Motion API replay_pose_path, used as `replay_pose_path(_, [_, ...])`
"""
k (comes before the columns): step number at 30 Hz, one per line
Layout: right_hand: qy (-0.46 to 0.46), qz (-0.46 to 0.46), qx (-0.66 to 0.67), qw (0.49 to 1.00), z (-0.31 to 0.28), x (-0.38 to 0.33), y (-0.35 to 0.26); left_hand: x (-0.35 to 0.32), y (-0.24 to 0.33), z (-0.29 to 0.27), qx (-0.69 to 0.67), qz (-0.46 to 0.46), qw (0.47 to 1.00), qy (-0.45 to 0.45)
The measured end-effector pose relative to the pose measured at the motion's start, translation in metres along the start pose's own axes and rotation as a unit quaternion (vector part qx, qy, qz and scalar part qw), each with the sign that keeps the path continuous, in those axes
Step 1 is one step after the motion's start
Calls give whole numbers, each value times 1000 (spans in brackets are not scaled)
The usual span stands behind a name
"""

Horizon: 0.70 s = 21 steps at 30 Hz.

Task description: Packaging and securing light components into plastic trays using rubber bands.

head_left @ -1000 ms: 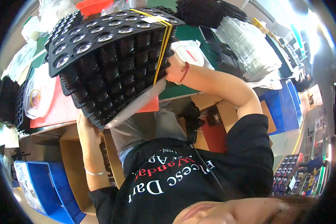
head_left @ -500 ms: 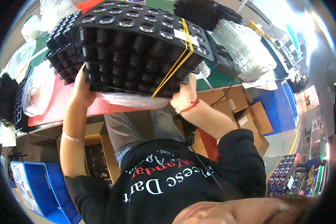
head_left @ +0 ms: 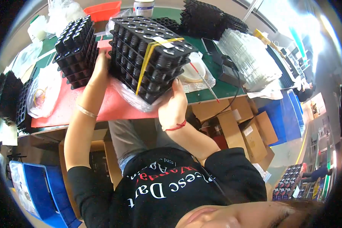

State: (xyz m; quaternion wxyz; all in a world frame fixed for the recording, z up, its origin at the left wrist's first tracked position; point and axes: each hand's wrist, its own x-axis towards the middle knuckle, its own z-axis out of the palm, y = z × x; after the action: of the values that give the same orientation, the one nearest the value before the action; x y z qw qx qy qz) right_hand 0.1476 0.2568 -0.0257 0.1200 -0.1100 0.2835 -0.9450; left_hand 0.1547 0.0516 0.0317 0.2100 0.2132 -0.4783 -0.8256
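A stack of black pocketed trays, bound by a yellow strap and lying partly on a clear plastic bag, rests on the red mat of the table. My left hand presses against the stack's left side. My right hand grips its near right corner, a red cord around the wrist. A second, smaller stack of black trays stands just left of my left hand.
More black tray stacks and clear plastic trays lie at the back right. A white dish with a thin tool, a black box, a red bin, plastic bags, cardboard boxes under the table, blue crates.
The strapped tray stack has come down from in front of me onto the red mat, settling flatter and farther right. Both hands lowered with it and still hold its sides.
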Motion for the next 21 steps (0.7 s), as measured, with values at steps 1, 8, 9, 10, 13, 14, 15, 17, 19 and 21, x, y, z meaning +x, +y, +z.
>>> replay_pose_path(1, [-30, -41, -56, 997, 8, -5, 1, 14, -8, -7, -15, 19, 999, 23])
replay_pose_path(8, [-53, -41, -111, 992, 36, -24, -6, 43, -8, 6, -113, 77, 990, 25])
replay_pose_path(9, [-51, -45, -110, 992, 33, -23, -5, 34, -12, 11, -110, 127, 985, -46])
replay_pose_path(10, [-73, -23, -129, 989, 36, -32, 4, 90, -34, -48, -206, 197, 944, -166])
replay_pose_path(13, [-94, 15, -127, 987, 36, -33, 0, 94, -38, -34, -183, 199, 950, -156])
replay_pose_path(14, [-68, -3, -159, 985, 35, -33, 5, 97, -33, -33, -170, 202, 953, -149])
replay_pose_path(15, [-80, 27, -144, 986, 32, -35, 2, 100, -27, -29, -157, 207, 955, -142])
replay_pose_path(17, [-102, 38, -138, 984, 26, -33, 2, 96, -28, -27, -131, 218, 959, -124])
replay_pose_path(19, [-123, 47, -131, 983, 23, -32, 1, 90, -24, -31, -105, 228, 962, -106])
replay_pose_path(21, [-133, 52, -177, 974, 22, -33, -1, 83, -23, -31, -78, 238, 964, -90])
